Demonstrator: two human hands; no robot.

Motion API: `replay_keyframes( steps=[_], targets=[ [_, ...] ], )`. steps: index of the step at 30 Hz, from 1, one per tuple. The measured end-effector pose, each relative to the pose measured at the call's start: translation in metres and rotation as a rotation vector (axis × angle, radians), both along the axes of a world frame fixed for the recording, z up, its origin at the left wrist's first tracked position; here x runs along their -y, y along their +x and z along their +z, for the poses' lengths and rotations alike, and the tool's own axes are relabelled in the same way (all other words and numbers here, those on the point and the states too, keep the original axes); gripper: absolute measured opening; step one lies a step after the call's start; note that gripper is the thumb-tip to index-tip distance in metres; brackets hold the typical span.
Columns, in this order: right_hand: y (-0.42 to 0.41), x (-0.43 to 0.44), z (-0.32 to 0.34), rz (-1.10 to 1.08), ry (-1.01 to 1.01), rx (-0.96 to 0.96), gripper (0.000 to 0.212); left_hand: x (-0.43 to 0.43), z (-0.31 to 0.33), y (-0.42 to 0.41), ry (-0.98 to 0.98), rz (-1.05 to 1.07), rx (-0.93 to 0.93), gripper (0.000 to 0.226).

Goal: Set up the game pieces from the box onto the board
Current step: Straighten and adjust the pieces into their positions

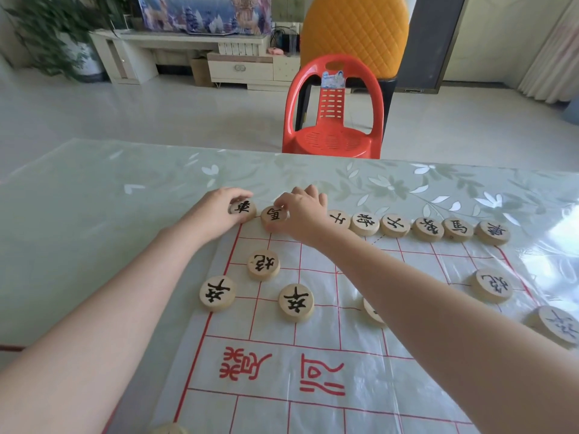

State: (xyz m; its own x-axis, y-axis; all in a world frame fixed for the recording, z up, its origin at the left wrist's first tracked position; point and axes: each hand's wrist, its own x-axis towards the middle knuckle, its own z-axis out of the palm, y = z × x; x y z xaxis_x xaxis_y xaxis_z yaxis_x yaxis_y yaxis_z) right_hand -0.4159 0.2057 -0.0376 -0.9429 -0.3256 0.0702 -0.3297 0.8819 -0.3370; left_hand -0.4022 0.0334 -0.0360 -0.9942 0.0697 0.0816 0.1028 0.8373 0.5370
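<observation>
Two hands (216, 208) (300, 211) gripping back-row pieces (242, 209) (275, 215)

One board (329, 364), a white sheet with a red grid, is counted on the table. Fourteen wooden discs with black characters are seen on it: eight in the far row (394, 225), two in the second row (263, 264), and four in the third row (296, 302), one of these being largely hidden by a forearm. A further pale disc edge (169, 429) is perhaps to be made out at the bottom of the frame, though this cannot be confirmed. Two hands are counted, a left hand (219, 208) and a right hand (300, 211). Two chairs are seen beyond the table, one red (333, 120) and one yellow (355, 29). One potted plant (62, 36) is seen.
</observation>
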Motion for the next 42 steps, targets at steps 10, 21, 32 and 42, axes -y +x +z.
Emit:
replay_keyframes(
  steps=[10,21,32,42],
  targets=[
    [0.002,0.002,-0.001,-0.020,-0.067,-0.004,0.064,-0.003,-0.010,-0.002,-0.116,0.306,-0.117,0.046],
    [0.002,0.006,-0.007,0.011,-0.019,0.000,0.048,-0.014,0.007,0.004,-0.002,0.384,-0.225,0.037],
    [0.001,0.007,-0.007,0.025,0.016,-0.009,0.049,-0.018,-0.002,0.009,-0.102,0.409,-0.129,0.032],
    [0.002,0.006,-0.009,0.015,-0.017,0.000,0.051,0.011,-0.006,0.017,0.037,-0.065,-0.029,0.054]
  ],
)
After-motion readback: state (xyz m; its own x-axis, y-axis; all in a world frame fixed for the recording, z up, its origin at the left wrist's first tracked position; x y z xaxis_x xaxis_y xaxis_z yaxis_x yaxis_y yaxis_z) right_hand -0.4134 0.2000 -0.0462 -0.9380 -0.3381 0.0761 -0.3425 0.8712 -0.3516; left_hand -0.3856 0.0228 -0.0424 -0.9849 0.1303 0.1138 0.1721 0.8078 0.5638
